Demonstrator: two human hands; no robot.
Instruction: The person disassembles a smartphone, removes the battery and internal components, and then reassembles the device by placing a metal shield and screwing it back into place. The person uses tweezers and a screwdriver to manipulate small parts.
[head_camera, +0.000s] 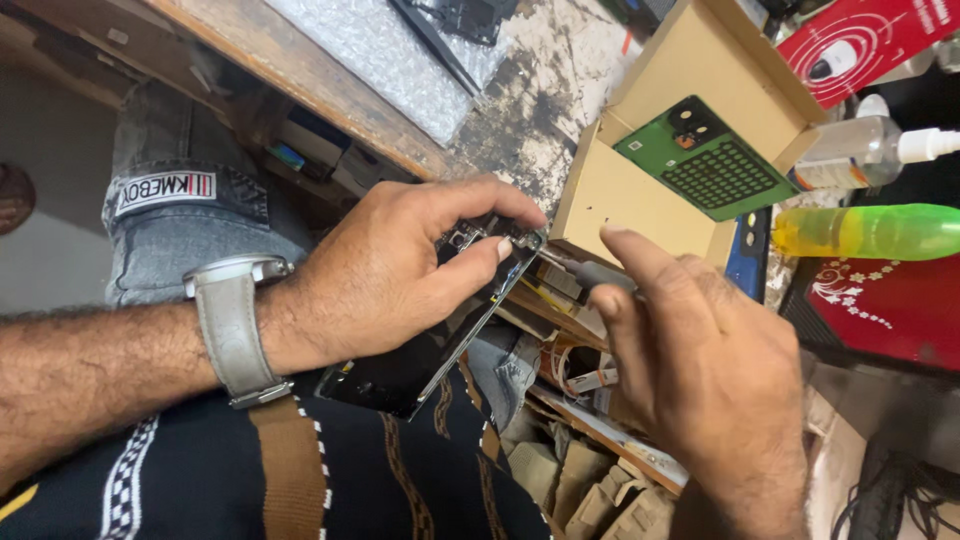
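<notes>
— How are the hands sitting?

— The left hand (385, 265) is reaching in from the left, a grey-strapped wristwatch (235, 325) riding on its wrist. It is gripping an opened black smartphone (435, 335), fingers curling over the far end and the thumb pressing on the near edge. The phone is tilting, its far end raised toward the workbench (560, 70) and its near end hanging over the person's lap.

— And the right one?

— The right hand (700, 360) is coming up from the near right, back toward the camera. Its fingers are closing around a small screwdriver (585, 270), forefinger stretching up along it. The tip is pointing left and meeting the phone's far corner, just beside the left thumb.

— What containers are showing?

— An open cardboard box (690, 160) is lying on the bench, far and to the right of the hands. A green phone back cover (708, 160) with a grid of dots is resting inside, flat against the box's floor. Under the bench edge, an open drawer (590, 400) is sitting between the hands and below them, holding a jumble of small parts and packets; I cannot tell them apart.

— Anything beside the box?

— A clear spray bottle (865, 150) is lying to its right, and a yellow-green bottle (865, 232) is lying just nearer. Bubble wrap (385, 55) is spreading over the far left of the bench.
</notes>
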